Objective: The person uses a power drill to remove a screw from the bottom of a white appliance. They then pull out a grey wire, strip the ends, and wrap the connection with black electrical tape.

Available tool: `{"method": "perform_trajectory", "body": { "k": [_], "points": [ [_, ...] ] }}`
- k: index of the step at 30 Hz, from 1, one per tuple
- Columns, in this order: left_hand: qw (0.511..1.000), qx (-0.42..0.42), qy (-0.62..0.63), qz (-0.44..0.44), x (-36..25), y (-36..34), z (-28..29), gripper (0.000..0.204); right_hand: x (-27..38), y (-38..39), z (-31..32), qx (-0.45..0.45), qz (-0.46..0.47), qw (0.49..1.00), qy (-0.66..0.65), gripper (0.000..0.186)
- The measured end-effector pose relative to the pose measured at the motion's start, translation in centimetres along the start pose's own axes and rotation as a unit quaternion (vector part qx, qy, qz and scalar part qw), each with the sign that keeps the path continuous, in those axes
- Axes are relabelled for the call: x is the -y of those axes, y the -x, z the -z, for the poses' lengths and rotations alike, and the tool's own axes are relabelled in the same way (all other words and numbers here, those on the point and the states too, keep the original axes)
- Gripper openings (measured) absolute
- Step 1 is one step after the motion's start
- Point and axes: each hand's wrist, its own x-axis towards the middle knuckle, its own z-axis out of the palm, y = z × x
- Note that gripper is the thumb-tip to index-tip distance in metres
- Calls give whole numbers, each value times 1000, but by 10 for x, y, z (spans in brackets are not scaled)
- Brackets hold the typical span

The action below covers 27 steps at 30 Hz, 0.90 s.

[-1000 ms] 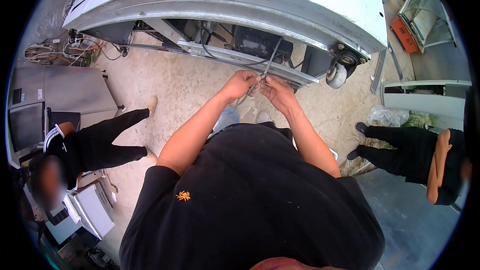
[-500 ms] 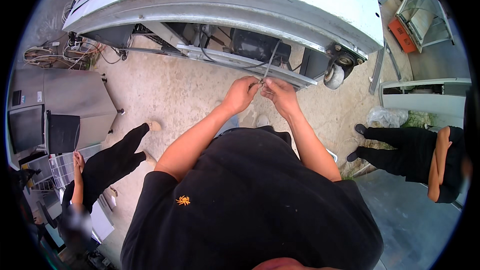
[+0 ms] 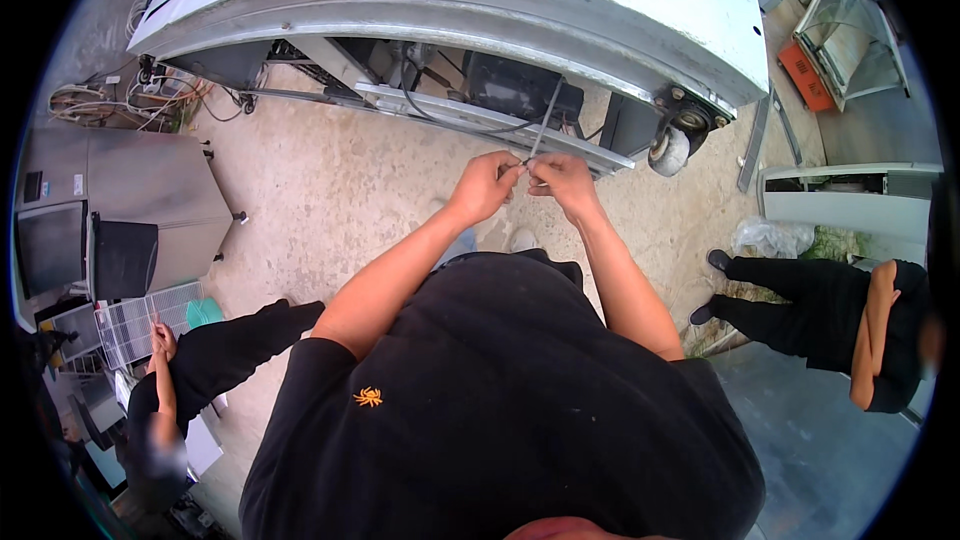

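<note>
A grey cable [image 3: 544, 123] runs down from the open underside of a tipped white metal cabinet [image 3: 470, 2] to my fingers. My left hand [image 3: 484, 187] pinches the cable's end, where something small and dark shows between the fingertips. Close beside it, my right hand [image 3: 565, 184] grips the same cable with thumb and fingers closed. Just beyond both hands is a metal rail [image 3: 480, 122] on the cabinet's lower edge. Behind the rail sits a black motor-like unit [image 3: 510, 83], with a black cable looping near it. My fingers partly hide the cable's tip.
A caster wheel [image 3: 668, 152] sticks out at the cabinet's right corner. One person [image 3: 235, 355] stands at left near a steel cabinet [image 3: 140, 202]; another [image 3: 800, 315] stands at right with folded arms. Tangled cables [image 3: 95, 103] lie at far left. Metal strips [image 3: 757, 145] lie at right.
My hands stay together at the cable's end, with small finger shifts. The person at left has moved, and a green object now shows beside them.
</note>
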Motion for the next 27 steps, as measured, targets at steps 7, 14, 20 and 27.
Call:
{"method": "perform_trajectory", "body": {
  "k": [7, 14, 20, 27],
  "points": [
    [979, -117, -137, -100, 13, -5, -15, 13, 2, -12, -15, -41, -20, 998, 38, 17],
    [980, -124, -140, -70, 14, -9, -10, 13, -6, -15, -1, 50, -51, 994, -78, 20],
    [995, -25, -94, -5, 5, -6, -1, 16, -15, -4, 11, 54, -60, 990, -112, 25],
    [976, -70, -154, -138, 17, -3, -2, 17, 12, 7, 4, 23, -23, 998, 50, 22]
  ]
}}
